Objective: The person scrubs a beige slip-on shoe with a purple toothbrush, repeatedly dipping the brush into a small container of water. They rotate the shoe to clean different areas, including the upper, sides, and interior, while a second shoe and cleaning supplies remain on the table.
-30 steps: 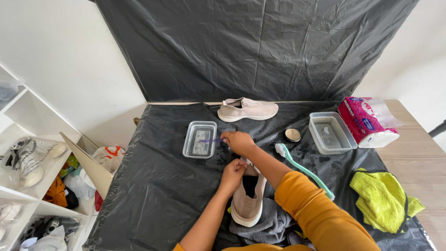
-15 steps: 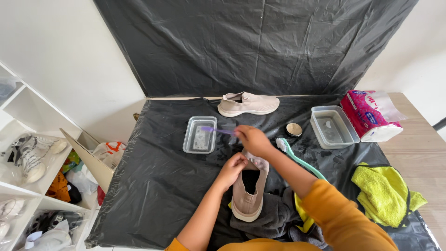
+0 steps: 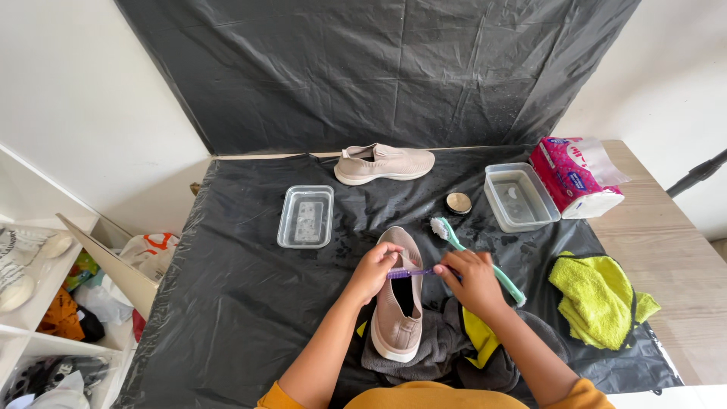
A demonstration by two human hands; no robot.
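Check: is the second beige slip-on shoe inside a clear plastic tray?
No, the second beige slip-on shoe lies on the black plastic sheet, apart from both clear trays.

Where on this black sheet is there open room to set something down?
Bare sheet lies left of the left container and the shoe being held, and between the far shoe and the right container. Crowded: around both hands, the teal brush and the grey cloth.

Mustard-yellow sleeves pushed up above the elbows; forearms and both hands bare.
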